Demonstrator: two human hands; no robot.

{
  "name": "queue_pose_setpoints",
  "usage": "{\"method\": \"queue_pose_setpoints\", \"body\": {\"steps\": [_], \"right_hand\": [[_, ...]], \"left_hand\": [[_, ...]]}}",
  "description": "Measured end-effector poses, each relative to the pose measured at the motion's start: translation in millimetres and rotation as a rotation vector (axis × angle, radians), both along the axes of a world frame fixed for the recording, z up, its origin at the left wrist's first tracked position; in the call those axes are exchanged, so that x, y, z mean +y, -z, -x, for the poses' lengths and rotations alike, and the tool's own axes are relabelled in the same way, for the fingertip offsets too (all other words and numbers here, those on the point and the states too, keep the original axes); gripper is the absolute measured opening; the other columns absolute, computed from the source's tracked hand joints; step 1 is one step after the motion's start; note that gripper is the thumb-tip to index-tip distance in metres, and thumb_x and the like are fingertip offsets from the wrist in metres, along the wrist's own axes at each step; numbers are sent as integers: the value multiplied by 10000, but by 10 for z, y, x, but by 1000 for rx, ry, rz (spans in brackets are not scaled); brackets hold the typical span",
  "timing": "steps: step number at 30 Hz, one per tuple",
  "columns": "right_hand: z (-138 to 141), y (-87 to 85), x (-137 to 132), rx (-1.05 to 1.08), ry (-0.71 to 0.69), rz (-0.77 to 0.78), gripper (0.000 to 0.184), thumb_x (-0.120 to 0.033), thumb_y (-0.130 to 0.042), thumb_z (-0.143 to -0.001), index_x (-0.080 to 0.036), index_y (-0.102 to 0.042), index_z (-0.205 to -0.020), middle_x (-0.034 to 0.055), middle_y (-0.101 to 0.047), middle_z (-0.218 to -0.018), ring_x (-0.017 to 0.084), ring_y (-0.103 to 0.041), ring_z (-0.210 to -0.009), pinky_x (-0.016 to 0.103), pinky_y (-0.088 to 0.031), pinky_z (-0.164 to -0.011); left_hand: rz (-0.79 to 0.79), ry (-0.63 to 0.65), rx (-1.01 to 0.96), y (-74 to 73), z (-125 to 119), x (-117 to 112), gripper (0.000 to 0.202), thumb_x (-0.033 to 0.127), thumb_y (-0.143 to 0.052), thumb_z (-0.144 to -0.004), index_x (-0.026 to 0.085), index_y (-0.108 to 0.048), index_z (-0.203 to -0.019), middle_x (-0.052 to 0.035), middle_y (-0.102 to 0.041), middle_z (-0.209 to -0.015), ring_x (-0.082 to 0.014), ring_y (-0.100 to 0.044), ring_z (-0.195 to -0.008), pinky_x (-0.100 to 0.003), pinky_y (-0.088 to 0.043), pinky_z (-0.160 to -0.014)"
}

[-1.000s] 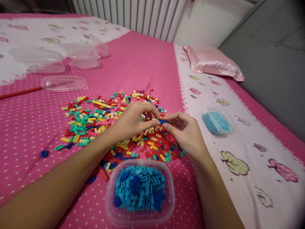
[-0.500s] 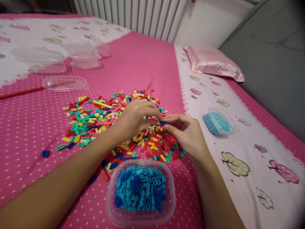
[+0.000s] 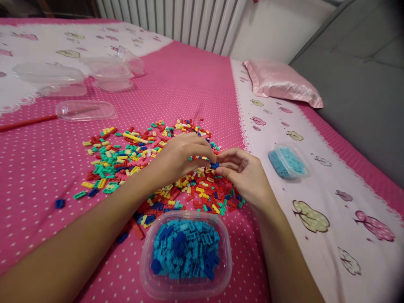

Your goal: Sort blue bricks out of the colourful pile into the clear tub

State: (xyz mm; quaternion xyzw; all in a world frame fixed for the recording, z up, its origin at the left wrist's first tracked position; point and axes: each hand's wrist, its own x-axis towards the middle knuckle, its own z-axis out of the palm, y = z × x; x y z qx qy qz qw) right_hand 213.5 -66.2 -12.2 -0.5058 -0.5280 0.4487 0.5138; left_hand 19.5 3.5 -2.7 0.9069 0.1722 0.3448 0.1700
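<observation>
Over a spread pile of small colourful building bricks (image 3: pixel 202 193), both my hands meet at a dark blue building brick (image 3: pixel 215 165). My left hand (image 3: pixel 186 155) pinches it from the left, fingers bent and closed. From the other side, the thumb and fingertips of my right hand (image 3: pixel 244 174) close on it too. Whether it is one brick or a few joined together, I cannot tell. Nearer to me stands a clear plastic tub (image 3: pixel 224 269) holding light blue bricks (image 3: pixel 197 240) with some dark blue ones among them.
A closed tub of turquoise bricks (image 3: pixel 287 162) sits at the right. Clear empty containers (image 3: pixel 109 69) stand at the back left. A clear lid (image 3: pixel 86 110) lies over a red stick (image 3: pixel 28 123). One dark blue brick (image 3: pixel 59 203) lies apart at left. A pink pillow (image 3: pixel 280 82) is behind.
My right fingers have shifted slightly around the dark blue brick, which sits a little lower between both hands. The rest stays as it was.
</observation>
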Motion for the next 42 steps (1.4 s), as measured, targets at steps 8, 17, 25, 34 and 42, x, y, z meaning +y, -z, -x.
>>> {"method": "queue_pose_setpoints", "body": {"steps": [8, 17, 25, 34, 42], "right_hand": [[-41, -15, -8, 41, -50, 36, 334, -301, -870, -657, -233, -646, -896, -4, -739, -838, 175, -717, -825, 319, -580, -762], [-18, -48, -21, 90, -103, 112, 320, -374, -881, -665, -204, -674, -839, -9, -728, -745, 141, -694, -691, 297, -583, -704], [19, -34, -18, 92, -98, 78, 409, -458, -849, -715, -222, -617, -956, -23, -714, -727, 130, -687, -636, 291, -590, -708], [-346, -185, -167, -653, -169, 118, 24, -215, -688, -862, -205, -666, -866, -16, -642, -724, 126, -578, -636, 263, -440, -603], [-377, -157, -211, -781, -482, 283, 159, -28, -691, -790, -180, -685, -836, -20, -615, -742, 117, -541, -650, 238, -413, -583]], "left_hand": [[230, 19, -62, -36, -15, -27, 66, 207, -707, -877, 203, -754, -924, -34, -758, -912, -166, -688, -856, -282, -488, -819], [353, 48, -34, -53, -9, -25, 53, 206, -689, -877, 172, -728, -864, -20, -733, -851, -142, -662, -792, -261, -491, -773], [478, 25, -14, -52, -11, -32, 156, 284, -667, -885, 156, -748, -923, -32, -758, -867, -146, -671, -797, -248, -492, -744], [572, -148, 37, -12, -4, -13, 211, 328, -663, -866, 128, -729, -857, -24, -713, -736, -125, -619, -659, -236, -461, -629], [555, -194, 71, 5, -16, -19, 219, 335, -658, -860, 129, -732, -860, -31, -714, -734, -130, -612, -650, -253, -450, -624]]}}
